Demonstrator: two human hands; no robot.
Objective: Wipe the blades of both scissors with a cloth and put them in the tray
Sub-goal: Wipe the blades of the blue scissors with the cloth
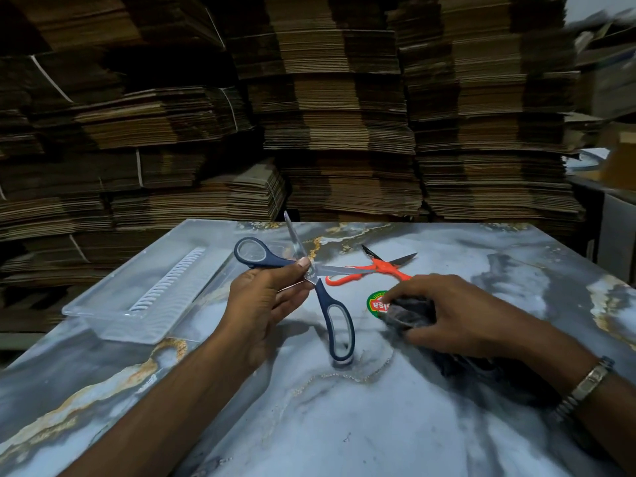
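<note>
Head view, looking down over a marbled grey table [344, 425] with stacked flattened cardboard [327, 115] behind. Left hand [261, 304] holds the blue-handled scissors [335, 321] up off the surface, thumb and fingers pinching near the pivot; blades spread wide, one pointing up and away, the other lying out toward the right, one handle loop hanging down close to the table, the other out to the left. Right hand [457, 311] rests on the table with fingers curled around a dark cloth [409, 313], bunched under the palm and partly covering a round green-and-red sticker [375, 301]. Cloth and blades are apart at this moment; no contact between them. Orange-handled scissors [373, 268] lie open on the table just beyond the hands, untouched by either hand. Clear plastic tray [113, 318] sits at the left edge of the table and holds no scissors. Judgement: task is early. Whether the blue pair's blades have had any wiping cannot be told from the metal. Left to do, as it looks: bring cloth to the blue blades, place that pair in the tray, then wipe and tray the orange pair. Neither placement is done.
</note>
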